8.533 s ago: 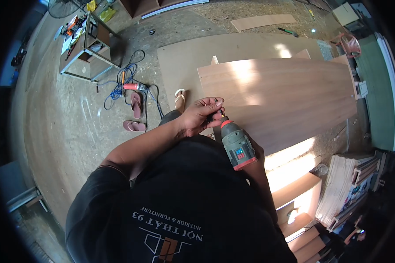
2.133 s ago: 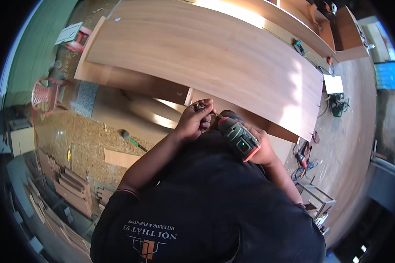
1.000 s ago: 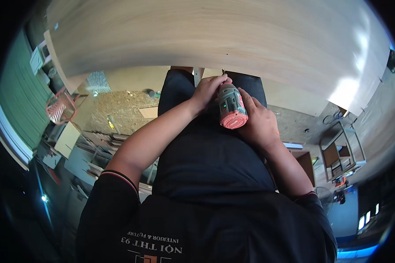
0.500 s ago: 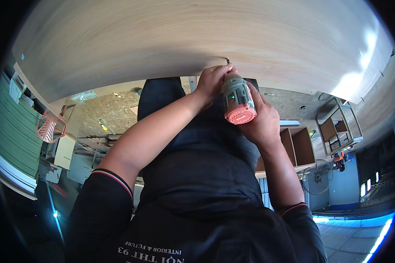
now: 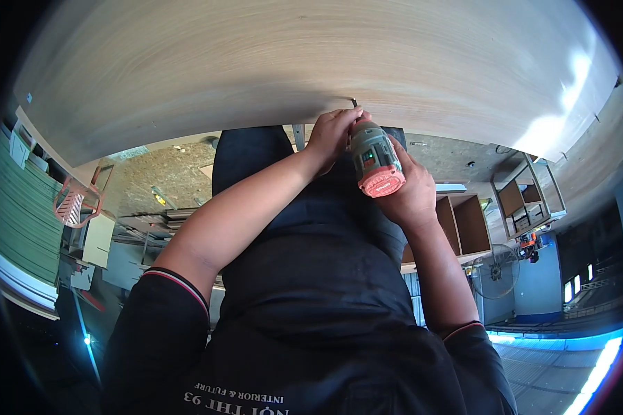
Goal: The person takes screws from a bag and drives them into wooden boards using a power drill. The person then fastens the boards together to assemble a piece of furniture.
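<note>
A grey-green and red cordless drill (image 5: 372, 158) points away from me, with its dark bit (image 5: 354, 103) against or just above the wood-grain panel (image 5: 256, 62) near its front edge. My right hand (image 5: 412, 190) is wrapped round the drill's handle, which is mostly hidden under the drill body. At the drill's nose my left hand (image 5: 331, 138) is closed, thumb and fingers pinched by the bit. Whether those fingers grip the chuck, the bit or a small screw cannot be made out. A small green light shows on the drill.
The large panel spans the whole front. Beyond its near edge are a red plastic chair (image 5: 73, 204) and a stack of green boards (image 5: 24, 214) at left. An open wooden cabinet (image 5: 472, 225), a framed shelf cart (image 5: 526, 197) and a standing fan (image 5: 497, 270) are at right.
The view has shifted slightly, so the panel edge sits a little lower. Both hands and the drill keep nearly the same pose, with the bit slightly further left.
</note>
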Tool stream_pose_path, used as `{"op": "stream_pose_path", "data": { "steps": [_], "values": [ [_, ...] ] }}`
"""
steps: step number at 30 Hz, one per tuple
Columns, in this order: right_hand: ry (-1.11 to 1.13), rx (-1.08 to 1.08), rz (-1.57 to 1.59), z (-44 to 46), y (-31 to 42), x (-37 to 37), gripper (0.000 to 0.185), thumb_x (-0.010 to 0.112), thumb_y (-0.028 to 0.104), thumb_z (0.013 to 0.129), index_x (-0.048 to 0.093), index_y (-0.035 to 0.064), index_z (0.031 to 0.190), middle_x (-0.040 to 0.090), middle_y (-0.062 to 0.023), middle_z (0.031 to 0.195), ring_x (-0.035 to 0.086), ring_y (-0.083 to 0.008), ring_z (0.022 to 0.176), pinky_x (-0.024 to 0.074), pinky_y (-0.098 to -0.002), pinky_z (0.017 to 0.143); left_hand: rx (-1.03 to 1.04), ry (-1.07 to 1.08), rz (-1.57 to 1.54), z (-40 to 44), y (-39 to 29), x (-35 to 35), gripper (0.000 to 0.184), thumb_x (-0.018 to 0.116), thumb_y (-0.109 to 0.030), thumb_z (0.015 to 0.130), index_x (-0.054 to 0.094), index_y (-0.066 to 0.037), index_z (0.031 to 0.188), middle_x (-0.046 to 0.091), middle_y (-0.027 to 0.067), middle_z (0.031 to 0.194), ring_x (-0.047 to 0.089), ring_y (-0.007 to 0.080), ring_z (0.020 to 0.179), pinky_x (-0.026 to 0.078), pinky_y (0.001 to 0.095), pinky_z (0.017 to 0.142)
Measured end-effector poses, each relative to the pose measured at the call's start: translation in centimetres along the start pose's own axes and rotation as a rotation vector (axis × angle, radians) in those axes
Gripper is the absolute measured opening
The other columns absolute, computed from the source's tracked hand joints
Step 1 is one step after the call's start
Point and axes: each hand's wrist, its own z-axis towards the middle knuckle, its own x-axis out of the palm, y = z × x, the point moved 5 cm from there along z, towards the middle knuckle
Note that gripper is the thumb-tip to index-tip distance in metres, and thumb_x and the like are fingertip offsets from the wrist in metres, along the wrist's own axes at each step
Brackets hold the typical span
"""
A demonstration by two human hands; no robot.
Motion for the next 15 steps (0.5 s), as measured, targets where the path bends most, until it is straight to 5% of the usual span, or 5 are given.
{"op": "stream_pose_path", "data": {
  "steps": [6, 8, 9, 11, 15],
  "values": [
    [0.012, 0.01, -0.032, 0.4, 0.0, 0.6, 0.067, 0.073, 0.036, 0.074, 0.048, 0.0196, 0.134, 0.066, -0.013, 0.105, 0.065, -0.0346, 0.09, 0.0528, -0.0436, 0.075, -0.045, -0.039, 0.007, 0.0, 0.2, -0.6, 0.044, 0.048, -0.041, 0.097, 0.061, 0.0, 0.107, 0.061, 0.0072, 0.092, 0.058, 0.0136, 0.084, 0.047, 0.0284, 0.078],
    [0.0, 0.029, -0.002, 0.5, -0.1, 0.8, 0.072, 0.077, 0.036, 0.07, 0.047, 0.0201, 0.134, 0.066, -0.0156, 0.105, 0.065, -0.0357, 0.091, 0.0532, -0.0438, 0.076, -0.08, -0.059, 0.081, 0.5, 1.8, -2.2, 0.042, 0.048, -0.044, 0.097, 0.061, -0.004, 0.096, 0.058, 0.0029, 0.082, 0.056, 0.0115, 0.077, 0.045, 0.0251, 0.073],
    [0.001, 0.028, -0.001, 0.5, 0.0, 0.9, 0.072, 0.077, 0.036, 0.07, 0.047, 0.0201, 0.134, 0.066, -0.0156, 0.105, 0.065, -0.0357, 0.091, 0.0532, -0.0438, 0.076, -0.009, -0.151, 0.141, 0.1, 1.1, -2.9, 0.04, 0.045, -0.046, 0.098, 0.054, -0.011, 0.08, 0.049, -0.0011, 0.071, 0.049, 0.0089, 0.063, 0.041, 0.0234, 0.057],
    [0.016, 0.038, -0.001, 0.4, 0.0, 0.9, 0.073, 0.077, 0.036, 0.07, 0.046, 0.0202, 0.134, 0.067, -0.0151, 0.105, 0.066, -0.0357, 0.09, 0.0534, -0.0439, 0.075, -0.046, -0.151, 0.167, -1.4, 0.4, -4.2, 0.04, 0.04, -0.047, 0.097, 0.042, -0.015, 0.073, 0.041, -0.0016, 0.066, 0.04, 0.0081, 0.053, 0.03, 0.0239, 0.044],
    [0.063, 0.073, -0.038, 0.4, 0.2, 0.9, 0.072, 0.076, 0.036, 0.072, 0.046, 0.0207, 0.135, 0.067, -0.0139, 0.105, 0.066, -0.0351, 0.091, 0.0536, -0.0432, 0.075, -0.039, -0.003, 0.037, -2.9, -1.4, -5.0, 0.031, 0.037, -0.043, 0.096, 0.041, -0.015, 0.082, 0.041, -0.0017, 0.07, 0.037, 0.0078, 0.053, 0.025, 0.0215, 0.043]
  ]
}}
